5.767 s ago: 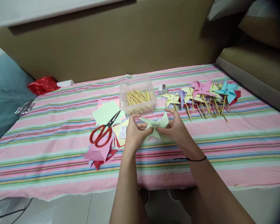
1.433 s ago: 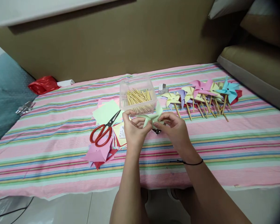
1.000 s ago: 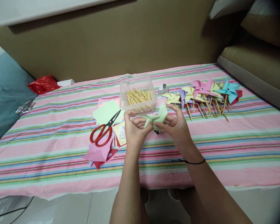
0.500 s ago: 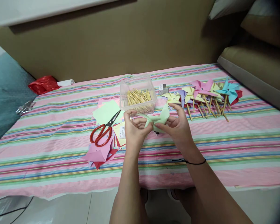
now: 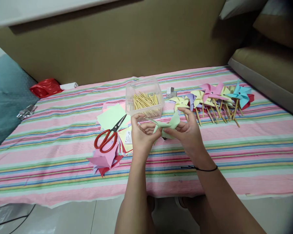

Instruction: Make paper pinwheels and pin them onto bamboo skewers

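Observation:
Between my two hands is a light green paper pinwheel [image 5: 173,123], its blades partly folded in toward the centre. My left hand [image 5: 144,135] pinches its left side, thumb at the middle. My right hand [image 5: 187,129] grips the other side, its thumb also pressed near the centre and its index finger raised along the top. The fingers behind the paper are partly hidden. Just beyond my left hand stands a clear plastic box [image 5: 162,103] of short wooden sticks [image 5: 145,100]. Red-handled scissors [image 5: 109,135] lie to the left on coloured paper sheets [image 5: 112,116].
Several finished pinwheels [image 5: 213,92] on sticks lie at the right. A small grey box [image 5: 171,92] sits behind my hands. Cut pink paper [image 5: 104,158] lies front left. At the far left are a red plastic bag [image 5: 46,88] and a clear packet [image 5: 26,112]. A striped cloth [image 5: 70,136] covers the surface.
Both hands, with the green paper pinwheel still held between them, have shifted very slightly to the right. Everything else stays where it was.

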`<state>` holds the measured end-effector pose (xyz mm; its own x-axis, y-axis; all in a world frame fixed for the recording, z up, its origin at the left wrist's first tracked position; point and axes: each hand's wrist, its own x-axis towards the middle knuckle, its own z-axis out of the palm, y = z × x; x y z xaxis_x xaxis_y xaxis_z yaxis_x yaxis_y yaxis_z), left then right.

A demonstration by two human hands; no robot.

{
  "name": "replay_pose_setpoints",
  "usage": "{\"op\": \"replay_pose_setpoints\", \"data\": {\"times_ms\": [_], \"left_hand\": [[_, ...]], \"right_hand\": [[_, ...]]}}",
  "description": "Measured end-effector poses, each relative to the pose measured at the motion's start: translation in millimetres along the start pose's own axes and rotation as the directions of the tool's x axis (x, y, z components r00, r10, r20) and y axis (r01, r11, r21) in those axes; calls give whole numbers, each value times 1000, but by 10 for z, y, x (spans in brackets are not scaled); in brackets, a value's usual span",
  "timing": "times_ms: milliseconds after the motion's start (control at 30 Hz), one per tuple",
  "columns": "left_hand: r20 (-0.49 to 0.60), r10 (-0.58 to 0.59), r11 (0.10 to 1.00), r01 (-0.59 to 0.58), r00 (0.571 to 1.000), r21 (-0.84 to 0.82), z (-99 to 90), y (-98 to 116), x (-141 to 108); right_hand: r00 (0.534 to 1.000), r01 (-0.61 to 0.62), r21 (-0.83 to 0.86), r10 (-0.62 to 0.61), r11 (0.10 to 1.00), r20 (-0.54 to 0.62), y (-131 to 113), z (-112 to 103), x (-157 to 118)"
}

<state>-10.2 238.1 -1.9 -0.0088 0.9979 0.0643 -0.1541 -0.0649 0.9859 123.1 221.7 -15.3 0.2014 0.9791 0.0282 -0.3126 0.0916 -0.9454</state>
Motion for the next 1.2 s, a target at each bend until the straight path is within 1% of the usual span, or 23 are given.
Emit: {"op": "replay_pose_setpoints", "data": {"times_ms": [367,467,533,633,733,900,1033,1200], "left_hand": [[20,-28,999,28,999,-15,0,14,-11],[25,-36,999,37,999,-28,4,16,-10],[12,-32,999,32,999,-27,0,10,-3],[-34,-21,1000,21,999,-9,-15,-9,14],[-54,-29,1000,29,998,-1,-28,-31,28],[1,-73,997,73,997,-9,-40,-66,38],[49,-100,993,103,994,-65,-53,-94,40],[87,-134,988,140,987,-67,-61,-52,28]], "right_hand": [[999,33,-96,-35,995,-26,-17,5,-16],[999,26,-99,-29,995,-31,-19,8,-10],[1000,23,-86,-24,996,-8,-13,0,-4],[999,-3,-90,8,996,46,6,-22,5],[997,-42,-112,48,993,53,28,-41,15],[996,-88,-83,89,993,17,45,-47,29],[994,-112,-49,113,992,5,39,-44,34],[990,-140,-46,140,989,1,31,-38,26]]}}
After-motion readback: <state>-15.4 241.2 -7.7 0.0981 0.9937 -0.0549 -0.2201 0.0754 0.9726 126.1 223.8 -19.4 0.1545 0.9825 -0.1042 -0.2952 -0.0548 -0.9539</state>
